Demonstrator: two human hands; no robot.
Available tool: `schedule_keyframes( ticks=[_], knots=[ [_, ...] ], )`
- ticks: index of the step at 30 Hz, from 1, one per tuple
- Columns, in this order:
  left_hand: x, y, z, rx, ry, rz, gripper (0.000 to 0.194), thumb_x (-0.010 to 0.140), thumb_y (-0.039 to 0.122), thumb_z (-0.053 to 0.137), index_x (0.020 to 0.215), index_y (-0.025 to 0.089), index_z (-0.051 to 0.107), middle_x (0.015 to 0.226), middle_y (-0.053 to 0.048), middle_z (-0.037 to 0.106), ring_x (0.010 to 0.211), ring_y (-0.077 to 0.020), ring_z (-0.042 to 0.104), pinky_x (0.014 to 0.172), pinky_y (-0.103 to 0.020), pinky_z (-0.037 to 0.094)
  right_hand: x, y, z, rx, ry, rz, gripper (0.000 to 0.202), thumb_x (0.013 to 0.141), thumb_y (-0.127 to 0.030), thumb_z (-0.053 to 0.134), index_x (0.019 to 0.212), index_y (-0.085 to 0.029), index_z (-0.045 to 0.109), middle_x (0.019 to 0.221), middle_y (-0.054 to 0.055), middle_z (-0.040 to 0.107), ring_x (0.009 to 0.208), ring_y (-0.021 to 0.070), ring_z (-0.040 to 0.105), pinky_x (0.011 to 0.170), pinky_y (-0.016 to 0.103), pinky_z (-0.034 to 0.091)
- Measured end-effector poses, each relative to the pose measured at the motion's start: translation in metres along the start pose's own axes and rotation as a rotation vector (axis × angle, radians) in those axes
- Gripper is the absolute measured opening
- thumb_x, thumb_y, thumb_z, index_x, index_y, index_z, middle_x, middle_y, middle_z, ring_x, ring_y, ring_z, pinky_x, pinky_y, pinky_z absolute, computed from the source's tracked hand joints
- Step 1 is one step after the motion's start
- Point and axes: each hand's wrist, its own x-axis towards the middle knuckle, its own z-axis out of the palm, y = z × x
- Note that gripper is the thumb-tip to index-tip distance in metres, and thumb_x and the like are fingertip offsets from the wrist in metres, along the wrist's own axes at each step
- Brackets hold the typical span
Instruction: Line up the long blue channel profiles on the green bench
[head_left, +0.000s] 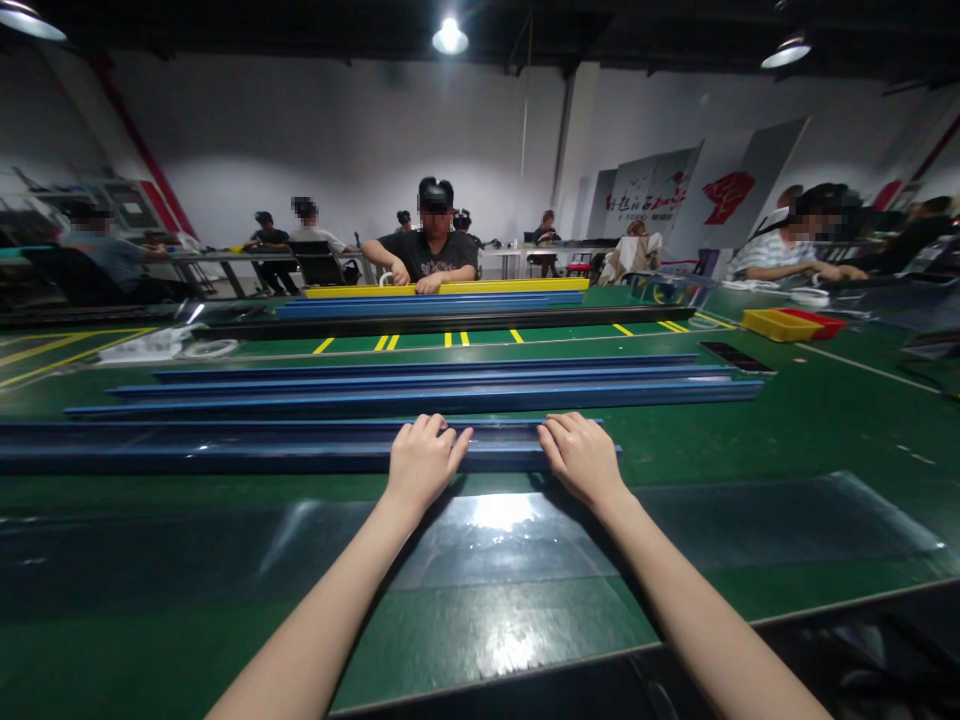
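Note:
A long blue channel rail (225, 455) lies across the green table in front of me, reaching out of view on the left. My left hand (424, 460) is closed over this rail, its fingers curled at the far edge and its thumb pointing right. Close to the rail's right end, my right hand (583, 458) grips it in the same way, thumb pointing left. A shiny clear surface shows inside the channel between the hands; whether it is a separate strip I cannot tell. Nearer to me, under my forearms, a wide clear plastic strip (720, 525) lies flat.
Several more blue rails (420, 388) lie parallel beyond mine. A phone (736, 357) rests near their right ends. Farther off are a black rail (480, 324), a yellow rail (510, 287), a yellow tray (778, 324) and a co-worker (427, 245) seated opposite.

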Motion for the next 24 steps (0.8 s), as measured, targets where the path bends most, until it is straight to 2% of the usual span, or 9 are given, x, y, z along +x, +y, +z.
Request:
schedule_keyframes(
  ticks=[3, 7, 10, 13, 18, 21, 24],
  knots=[
    [-0.001, 0.000, 0.001, 0.005, -0.019, 0.015, 0.038, 0.087, 0.036, 0.034, 0.070, 0.016, 0.062, 0.079, -0.007, 0.061, 0.077, -0.0189, 0.053, 0.063, -0.030, 0.036, 0.000, 0.000, -0.001, -0.025, -0.013, 0.024, 0.041, 0.089, -0.031, 0.027, 0.075, -0.017, 0.062, 0.080, 0.005, 0.065, 0.079, 0.0149, 0.053, 0.068, 0.026, 0.030],
    [-0.003, 0.007, 0.003, -0.080, -0.044, 0.182, 0.031, 0.087, 0.035, 0.036, 0.099, 0.018, 0.059, 0.098, -0.008, 0.059, 0.090, -0.0192, 0.052, 0.072, -0.031, 0.038, -0.001, -0.001, -0.001, -0.023, -0.028, -0.007, 0.040, 0.089, -0.032, 0.027, 0.076, -0.017, 0.063, 0.078, 0.006, 0.065, 0.079, 0.0150, 0.052, 0.068, 0.026, 0.030],
    [-0.004, 0.011, 0.005, -0.116, -0.091, 0.281, 0.033, 0.086, 0.038, 0.037, 0.108, 0.020, 0.055, 0.108, -0.008, 0.056, 0.097, -0.0203, 0.049, 0.075, -0.032, 0.039, -0.001, -0.001, -0.001, -0.015, -0.028, -0.019, 0.040, 0.089, -0.032, 0.027, 0.077, -0.017, 0.063, 0.079, 0.006, 0.065, 0.080, 0.0148, 0.052, 0.069, 0.026, 0.030],
    [-0.004, 0.011, 0.006, -0.132, -0.122, 0.273, 0.033, 0.087, 0.039, 0.036, 0.105, 0.021, 0.057, 0.107, -0.007, 0.057, 0.096, -0.0204, 0.050, 0.074, -0.032, 0.039, -0.001, -0.002, -0.001, -0.002, -0.036, -0.025, 0.039, 0.088, -0.031, 0.028, 0.078, -0.017, 0.063, 0.083, 0.006, 0.065, 0.082, 0.0149, 0.052, 0.070, 0.026, 0.031],
    [-0.001, 0.005, 0.004, -0.142, -0.100, 0.194, 0.032, 0.087, 0.038, 0.036, 0.091, 0.020, 0.063, 0.095, -0.006, 0.060, 0.089, -0.0181, 0.052, 0.070, -0.030, 0.038, -0.001, -0.004, 0.000, 0.041, -0.050, -0.060, 0.036, 0.088, -0.031, 0.030, 0.083, -0.017, 0.063, 0.095, 0.005, 0.065, 0.087, 0.0151, 0.052, 0.073, 0.026, 0.032],
    [0.000, 0.004, 0.002, -0.097, -0.088, 0.132, 0.035, 0.087, 0.036, 0.035, 0.076, 0.018, 0.063, 0.089, -0.006, 0.061, 0.085, -0.0182, 0.052, 0.067, -0.030, 0.037, -0.001, -0.004, 0.001, 0.058, -0.042, -0.065, 0.036, 0.088, -0.031, 0.030, 0.083, -0.017, 0.063, 0.094, 0.005, 0.065, 0.088, 0.0153, 0.053, 0.073, 0.026, 0.032],
    [0.000, 0.006, 0.001, -0.049, -0.086, 0.098, 0.037, 0.088, 0.036, 0.034, 0.071, 0.016, 0.060, 0.085, -0.007, 0.061, 0.083, -0.0188, 0.052, 0.066, -0.030, 0.036, -0.001, -0.002, 0.000, 0.067, -0.033, -0.046, 0.036, 0.088, -0.030, 0.030, 0.080, -0.017, 0.063, 0.090, 0.005, 0.065, 0.085, 0.0148, 0.054, 0.072, 0.025, 0.033]
  ],
)
